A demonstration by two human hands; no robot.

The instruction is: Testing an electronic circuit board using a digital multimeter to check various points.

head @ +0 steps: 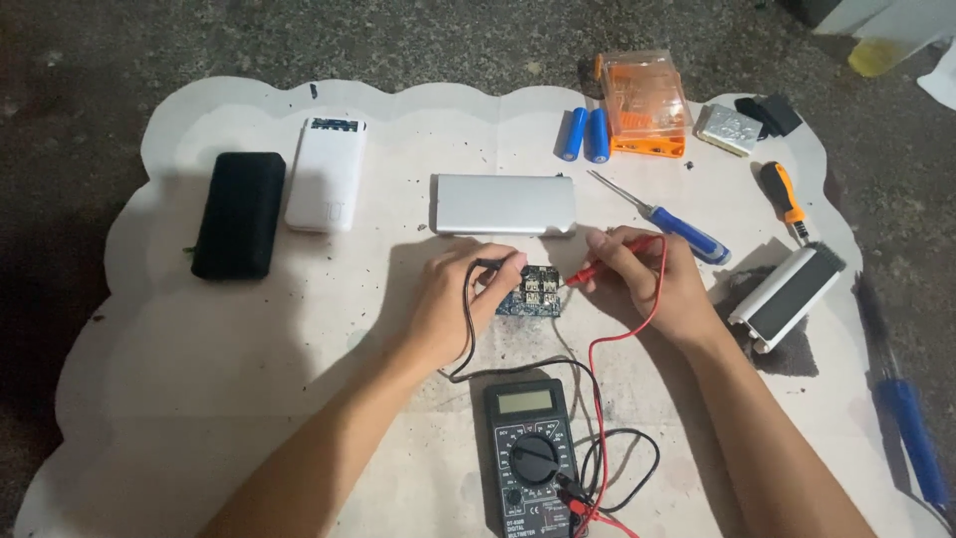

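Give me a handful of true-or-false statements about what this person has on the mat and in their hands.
1. The left hand holds the black probe at the small circuit board. True.
2. The right hand holds a screwdriver. False: it holds the red probe; the blue-handled screwdriver lies on the mat.
3. The multimeter lies nearest the person, below the board. True.
4. Two blue cylindrical battery cells lie beside the orange plastic case. True.
5. The black power bank lies right of the white one. False: it lies left of it.
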